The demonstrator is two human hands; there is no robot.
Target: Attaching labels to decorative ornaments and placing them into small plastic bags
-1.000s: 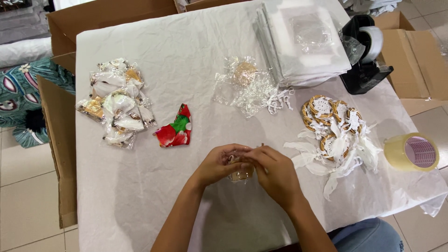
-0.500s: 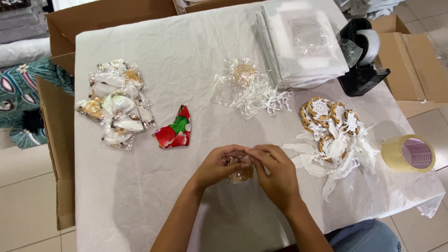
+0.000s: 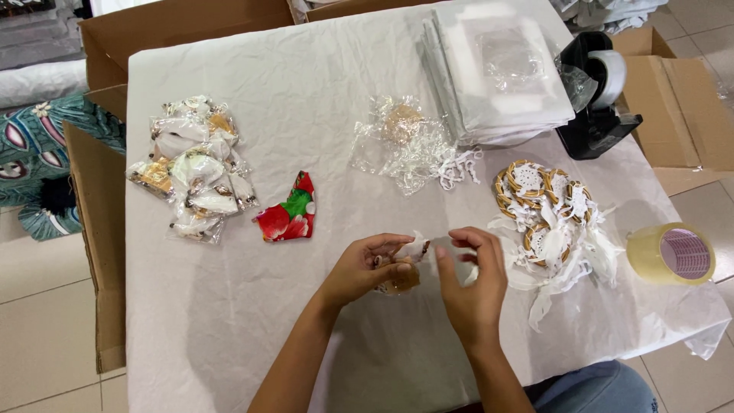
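a small wicker ornament (image 3: pixel 399 277) with white feathers, partly wrapped in clear film, is held just above the white-covered table (image 3: pixel 306 84), near its front edge. it is gripped by the left hand (image 3: pixel 367 268), whose fingers are curled around it. a bit of the white and clear material is pinched between thumb and fingertips of the right hand (image 3: pixel 470 279), just beside the left. a heap of unwrapped wicker ornaments (image 3: pixel 547 206) is seen to the right, a pile of bagged ornaments (image 3: pixel 195 168) to the left, and a red and green cloth piece (image 3: pixel 289 210) between. a roll of tape (image 3: pixel 673 254) lies at the right edge, a black tape dispenser (image 3: pixel 596 92) and a stack of clear bags (image 3: pixel 497 69) farther back.
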